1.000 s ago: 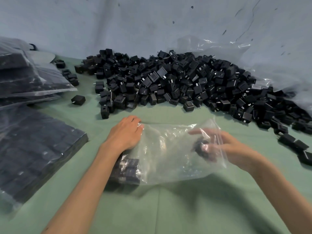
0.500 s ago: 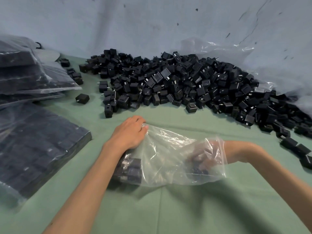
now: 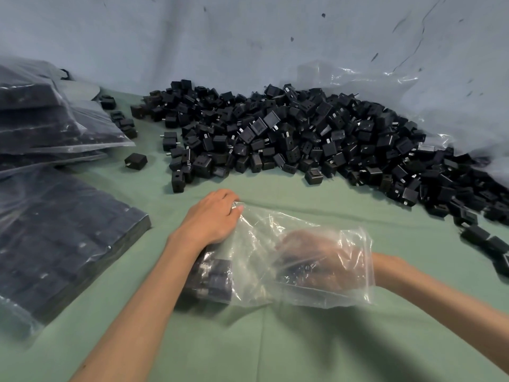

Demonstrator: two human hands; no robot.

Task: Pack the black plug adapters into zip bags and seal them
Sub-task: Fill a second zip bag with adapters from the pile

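A clear zip bag point(image 3: 261, 235) lies on the green cloth point(image 3: 275, 340) in front of me, its mouth toward the right. Several black plug adapters point(image 3: 214, 279) are stacked at its left end. My left hand point(image 3: 212, 219) rests on that end and pinches the plastic at the bag's far edge. My right hand point(image 3: 316, 252) is inside the bag up to the wrist, blurred by the film, its fingers curled over dark adapters point(image 3: 297, 268). A big pile of loose adapters point(image 3: 289, 139) stretches across the back.
Filled bags point(image 3: 55, 244) lie flat at the left, with more stacked behind them point(image 3: 41, 119). One stray adapter point(image 3: 135, 161) sits between them and the pile. Loose adapters point(image 3: 484, 238) trail down the right edge. Crumpled clear plastic point(image 3: 358, 78) lies behind the pile against the wall.
My right hand, holding adapters at the bag's mouth a second ago, has pushed leftward deep into the bag. My left hand has stayed on the bag's left end.
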